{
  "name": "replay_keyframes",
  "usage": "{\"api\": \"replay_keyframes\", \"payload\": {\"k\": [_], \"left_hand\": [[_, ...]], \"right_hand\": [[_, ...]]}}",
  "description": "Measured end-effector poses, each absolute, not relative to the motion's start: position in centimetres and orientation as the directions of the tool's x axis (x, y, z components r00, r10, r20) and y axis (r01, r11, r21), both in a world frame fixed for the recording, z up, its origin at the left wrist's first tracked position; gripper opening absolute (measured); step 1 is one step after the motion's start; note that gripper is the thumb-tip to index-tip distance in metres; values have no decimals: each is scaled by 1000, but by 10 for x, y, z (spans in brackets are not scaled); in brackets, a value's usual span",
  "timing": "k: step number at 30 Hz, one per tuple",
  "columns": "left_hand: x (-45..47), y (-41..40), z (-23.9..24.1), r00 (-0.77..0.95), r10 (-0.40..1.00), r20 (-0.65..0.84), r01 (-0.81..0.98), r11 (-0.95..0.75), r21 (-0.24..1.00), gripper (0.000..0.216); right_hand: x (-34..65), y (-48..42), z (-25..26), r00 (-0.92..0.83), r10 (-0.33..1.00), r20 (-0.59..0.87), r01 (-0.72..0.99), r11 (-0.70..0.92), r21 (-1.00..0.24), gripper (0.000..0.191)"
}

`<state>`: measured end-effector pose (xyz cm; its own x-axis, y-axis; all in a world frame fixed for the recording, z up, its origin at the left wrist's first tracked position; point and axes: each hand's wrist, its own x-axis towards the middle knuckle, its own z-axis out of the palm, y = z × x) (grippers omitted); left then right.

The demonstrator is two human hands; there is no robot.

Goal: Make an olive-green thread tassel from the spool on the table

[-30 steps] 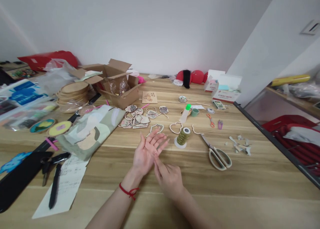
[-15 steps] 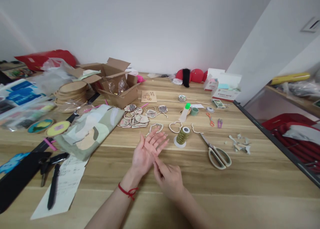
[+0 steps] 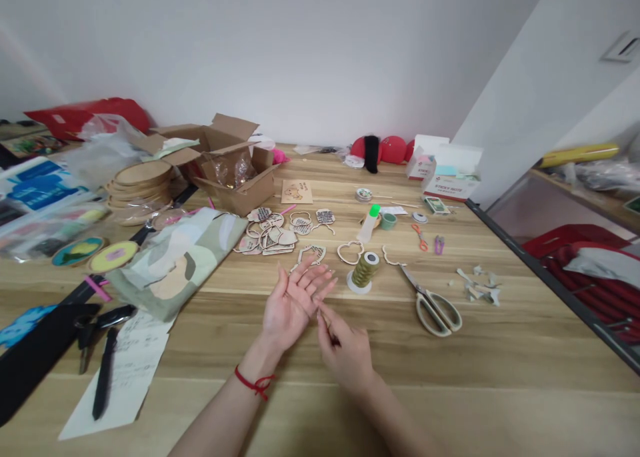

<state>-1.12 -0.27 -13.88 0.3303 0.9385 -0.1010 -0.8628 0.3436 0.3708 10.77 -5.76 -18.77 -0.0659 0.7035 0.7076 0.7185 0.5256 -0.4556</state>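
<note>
My left hand (image 3: pixel 295 304) is held palm up over the table with its fingers spread, and nothing can be seen lying in it. A red string bracelet (image 3: pixel 255 382) circles that wrist. My right hand (image 3: pixel 345 350) has its thumb and index finger brought together at the edge of the left palm, the other fingers curled. Anything between those fingertips is too small to make out. Just beyond both hands stand a spool of olive green thread (image 3: pixel 367 270) and a heart-shaped wooden frame (image 3: pixel 350 251). Large scissors (image 3: pixel 437 310) with pale handles lie to the right.
Wooden cut-outs (image 3: pixel 275 234) lie in a pile beyond my left hand. Left of it are folded camouflage fabric (image 3: pixel 185 260) and paper (image 3: pixel 133 370) with a black pen (image 3: pixel 105 374). Farther back are an open cardboard box (image 3: pixel 235 177) and a green-capped bottle (image 3: pixel 369 225). Scraps (image 3: pixel 480 285) lie right.
My right hand has shifted slightly up and right along the left palm toward the base of the fingers. The left hand stays nearly still, palm up.
</note>
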Motion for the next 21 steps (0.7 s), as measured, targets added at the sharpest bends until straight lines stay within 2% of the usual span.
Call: {"api": "replay_keyframes", "payload": {"k": [4,11,15,21], "left_hand": [[-11,-3,-139,330,939,-95,-864,341,371,56],[-11,-6,-136,344,937,-66,-862,343,373,59],[-10,-8,-133,343,936,-81,-849,346,399,60],[-10,-10,-134,357,930,-90,-816,357,455,61]], "right_hand": [[110,-59,-182,-23,745,667,694,492,-525,26],[109,-63,-178,-33,759,650,650,511,-563,21],[102,-63,-178,-26,746,666,642,523,-560,21],[92,-62,-179,4,790,613,584,496,-643,26]]}}
